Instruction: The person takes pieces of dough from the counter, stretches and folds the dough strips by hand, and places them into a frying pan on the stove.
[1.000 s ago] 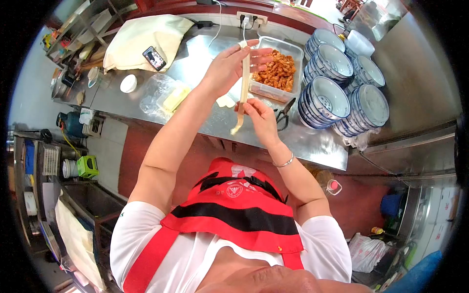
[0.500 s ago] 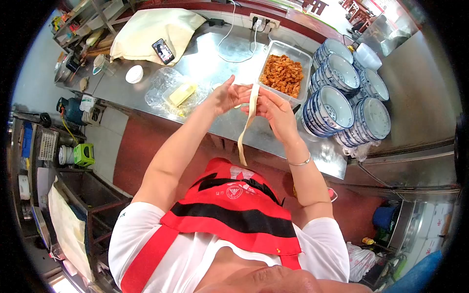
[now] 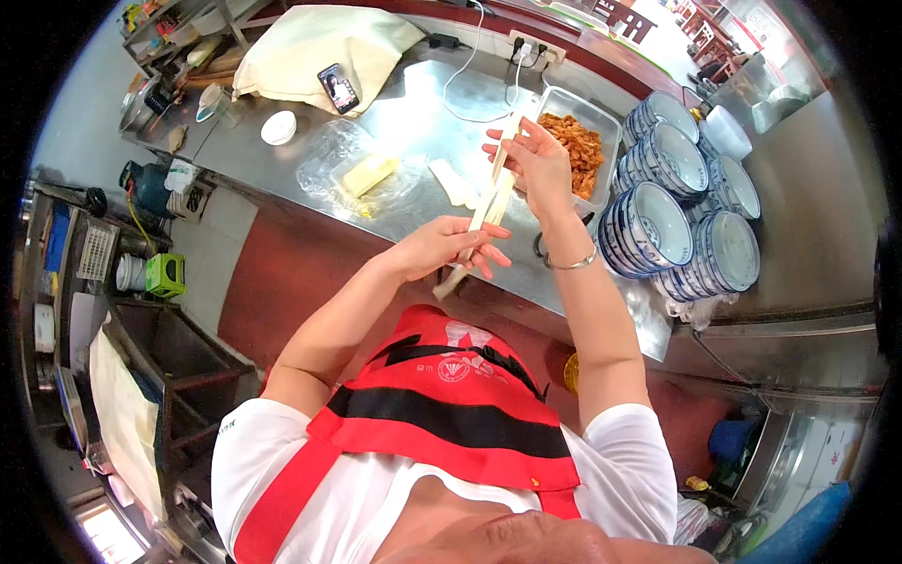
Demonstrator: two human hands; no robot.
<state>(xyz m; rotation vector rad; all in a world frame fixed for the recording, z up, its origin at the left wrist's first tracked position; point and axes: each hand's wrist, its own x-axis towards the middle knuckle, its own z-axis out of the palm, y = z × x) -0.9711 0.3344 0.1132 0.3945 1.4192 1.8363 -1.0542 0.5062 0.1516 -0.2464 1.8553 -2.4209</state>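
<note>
A long pale strip of dough [image 3: 486,206] is stretched slantwise between my two hands, above the front edge of the steel table. My left hand [image 3: 449,246] pinches its lower part, and a loose end hangs below the fingers. Higher up and to the right, my right hand [image 3: 539,167] grips the upper part between thumb and fingers, in front of the tub of reddish-brown food. Flat pale pieces [image 3: 453,182] lie on the table behind my left hand. Beside them, a pale yellow block [image 3: 370,175], apparently dough, rests on clear plastic wrap [image 3: 324,160].
A clear plastic tub [image 3: 613,141] holds reddish-brown chunks [image 3: 575,150]. Stacks of blue-and-white bowls [image 3: 661,224] stand at the table's right. On the left are a small white bowl [image 3: 278,128], a cream cloth [image 3: 310,52] with a phone [image 3: 338,88] on it, and a white cable [image 3: 451,89].
My hands have moved apart, the right one up and right, the left one lower. The dough strip, which hung down from my right hand, now stretches between both. Flat pieces on the table have come into view.
</note>
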